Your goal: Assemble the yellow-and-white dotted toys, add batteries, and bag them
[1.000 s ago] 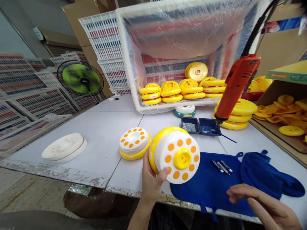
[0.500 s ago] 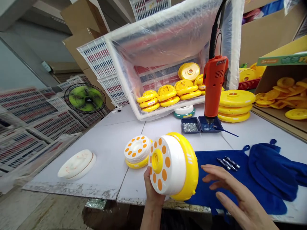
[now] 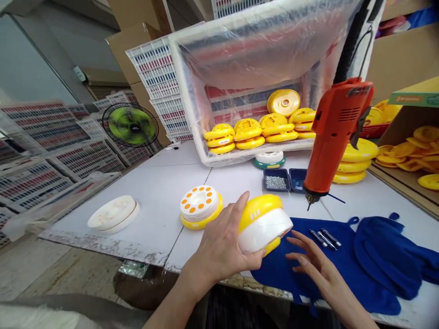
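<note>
My left hand (image 3: 222, 237) grips a round yellow-and-white plastic housing (image 3: 264, 226) from its left side, thumb and fingers around it. The housing is tilted above the table's front edge, its yellow rim upward and its white side towards the lower right; most of its dotted face is turned out of sight. Just right of it is my right hand (image 3: 313, 262), fingers apart and holding nothing, over a blue cloth (image 3: 281, 274). A similar housing with orange dots (image 3: 199, 205) lies on the table to the left. An orange electric screwdriver (image 3: 338, 137) hangs above the cloth.
Dark blue trays (image 3: 276, 180) hold small screws behind the housing. Several marker-like pens (image 3: 324, 238) lie on the cloth. A plastic-lined crate (image 3: 192, 105) holds yellow parts; more yellow discs (image 3: 356, 164) are stacked at right. A white oval part (image 3: 115, 214) lies far left.
My left hand has turned the housing over, so its dotted face no longer points at me. The screwdriver hangs closer and more tilted in view. My right hand remains open beside the housing.
</note>
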### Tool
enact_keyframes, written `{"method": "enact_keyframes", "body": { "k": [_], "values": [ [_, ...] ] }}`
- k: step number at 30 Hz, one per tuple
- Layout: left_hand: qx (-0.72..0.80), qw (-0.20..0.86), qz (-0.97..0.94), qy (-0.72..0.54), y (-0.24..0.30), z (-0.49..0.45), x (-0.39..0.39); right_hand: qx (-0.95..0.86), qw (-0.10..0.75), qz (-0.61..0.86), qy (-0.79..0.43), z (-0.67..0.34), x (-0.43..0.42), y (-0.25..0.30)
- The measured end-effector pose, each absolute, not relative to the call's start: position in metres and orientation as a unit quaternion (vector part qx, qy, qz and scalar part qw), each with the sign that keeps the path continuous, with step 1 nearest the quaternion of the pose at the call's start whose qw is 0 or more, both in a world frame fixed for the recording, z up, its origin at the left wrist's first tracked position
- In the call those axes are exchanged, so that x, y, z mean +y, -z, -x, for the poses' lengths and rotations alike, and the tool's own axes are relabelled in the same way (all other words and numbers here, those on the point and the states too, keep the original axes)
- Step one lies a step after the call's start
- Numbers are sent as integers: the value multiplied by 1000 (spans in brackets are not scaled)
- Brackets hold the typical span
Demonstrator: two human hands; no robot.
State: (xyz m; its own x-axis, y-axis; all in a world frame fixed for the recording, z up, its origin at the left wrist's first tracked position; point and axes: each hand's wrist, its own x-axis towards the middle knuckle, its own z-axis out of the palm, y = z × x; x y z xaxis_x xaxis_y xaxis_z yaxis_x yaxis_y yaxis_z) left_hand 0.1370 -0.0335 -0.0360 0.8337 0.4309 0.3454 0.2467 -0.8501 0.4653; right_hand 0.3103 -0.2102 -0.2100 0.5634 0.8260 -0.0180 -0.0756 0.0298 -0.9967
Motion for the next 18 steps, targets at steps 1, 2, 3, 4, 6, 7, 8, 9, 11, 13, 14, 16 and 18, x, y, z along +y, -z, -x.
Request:
{"method": "enact_keyframes", "body": {
  "k": [1,2,3,4,6,7,8,9,11,13,14,16,18],
  "values": [
    [175,185,-942,-219,35,-140,-35,-311,646,603,-351,-311,-212,212],
    [172,176,-945,-217,36,-142,-37,-310,645,603,-352,-311,-213,212],
    [170,174,-945,-218,37,-144,-38,-308,644,605,-354,-312,-216,212],
    [166,174,-945,-222,39,-145,-38,-307,640,606,-359,-312,-218,211],
    [159,181,-943,-228,41,-145,-39,-300,634,613,-364,-313,-224,208],
    [159,191,-942,-227,42,-144,-39,-295,632,617,-364,-313,-227,206],
    [164,208,-938,-222,43,-143,-38,-290,631,620,-364,-314,-230,204],
    [174,233,-931,-220,44,-142,-36,-284,634,621,-363,-314,-232,202],
    [214,322,-893,-232,52,-142,-30,-272,649,611,-362,-315,-238,197],
    [274,466,-798,-266,68,-145,-22,-272,657,597,-371,-318,-246,192],
    [302,546,-729,-281,79,-149,-18,-275,654,596,-377,-321,-251,191],
    [340,674,-589,-288,104,-158,-13,-287,626,605,-399,-325,-264,188],
    [370,739,-487,-283,127,-169,-11,-294,594,620,-419,-327,-281,187]
  ]
}}
